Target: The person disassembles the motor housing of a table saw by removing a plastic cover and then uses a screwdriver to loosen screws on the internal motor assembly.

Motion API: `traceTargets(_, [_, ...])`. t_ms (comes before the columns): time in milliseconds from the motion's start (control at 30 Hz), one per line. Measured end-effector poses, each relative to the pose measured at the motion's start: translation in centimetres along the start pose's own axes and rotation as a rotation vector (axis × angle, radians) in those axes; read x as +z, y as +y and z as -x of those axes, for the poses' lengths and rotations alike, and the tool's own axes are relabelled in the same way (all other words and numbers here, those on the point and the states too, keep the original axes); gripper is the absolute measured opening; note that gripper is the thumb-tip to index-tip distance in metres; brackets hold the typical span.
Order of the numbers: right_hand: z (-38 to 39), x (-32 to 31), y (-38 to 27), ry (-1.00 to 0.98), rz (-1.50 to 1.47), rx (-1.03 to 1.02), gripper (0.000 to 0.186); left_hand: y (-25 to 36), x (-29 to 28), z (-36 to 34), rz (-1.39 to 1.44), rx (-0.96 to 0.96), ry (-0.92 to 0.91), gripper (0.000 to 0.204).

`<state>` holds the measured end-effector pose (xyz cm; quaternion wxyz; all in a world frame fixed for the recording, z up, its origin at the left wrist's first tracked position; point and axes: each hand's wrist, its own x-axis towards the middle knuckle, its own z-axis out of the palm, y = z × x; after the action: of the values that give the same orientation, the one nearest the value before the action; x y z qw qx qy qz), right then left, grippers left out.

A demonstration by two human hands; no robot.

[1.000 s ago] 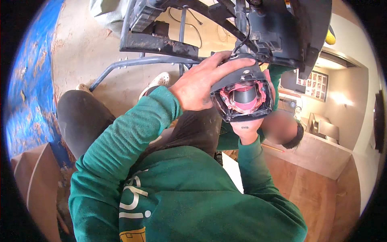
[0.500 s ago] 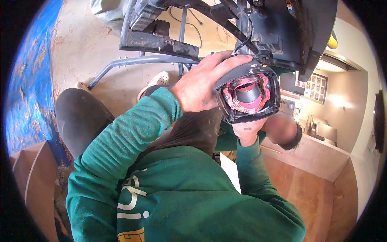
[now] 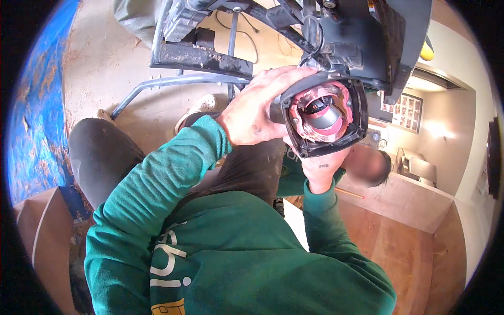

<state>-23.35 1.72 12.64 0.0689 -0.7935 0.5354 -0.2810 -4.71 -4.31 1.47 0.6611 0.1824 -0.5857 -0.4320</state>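
Housing (image 3: pixel 325 118), black, square-rimmed, with pink-and-silver round interior; open face toward viewer, tilted, at two o'clock from view centre.

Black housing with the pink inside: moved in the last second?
Yes. Against the grey tubular leg, the black housing has shifted rightward in the view; its open end also faces the camera more.

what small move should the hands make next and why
Probably ease the left hand slightly back from the looped black cable: its fingers lie along the top of the black housing, close to the cable in this view. The right hand is at the housing's underside, so it could likely help steady it.
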Motion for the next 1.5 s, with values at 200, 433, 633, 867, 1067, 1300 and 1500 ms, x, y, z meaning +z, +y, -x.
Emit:
traceTargets(200, [-1.7,-0.2,-2.5,-0.037,-0.018,-0.013,0.094,-0.7,1.3,0.8,0.316,-0.126,0.058,0.114])
traceTargets(433, [-2.5,0.1,-4.1,-0.022,0.001,0.061,0.101,0.1,0.5,0.6,0.256,-0.216,-0.009,0.117])
traceTargets(633, [-2.9,0.1,-4.0,-0.015,0.146,-0.042,0.101,-0.2,0.6,0.9,0.095,-0.167,-0.023,0.105])
traceTargets(867, [-2.8,0.4,-4.3,0.002,0.149,-0.068,0.097,-0.2,0.6,1.1,0.132,-0.146,-0.037,0.103])
traceTargets(1067, [-2.4,0.4,-3.5,-0.019,0.158,-0.024,0.100,-2.2,1.9,1.4,0.438,-0.167,-0.055,0.103])
traceTargets(1300, [-1.4,1.0,-2.7,0.002,-0.088,0.135,0.105,-2.4,1.9,1.4,0.568,-0.190,-0.059,0.112])
traceTargets(1500, [-0.1,0.6,-2.6,0.004,-0.044,0.225,0.099,-1.9,1.8,1.4,0.514,-0.168,-0.046,0.116])
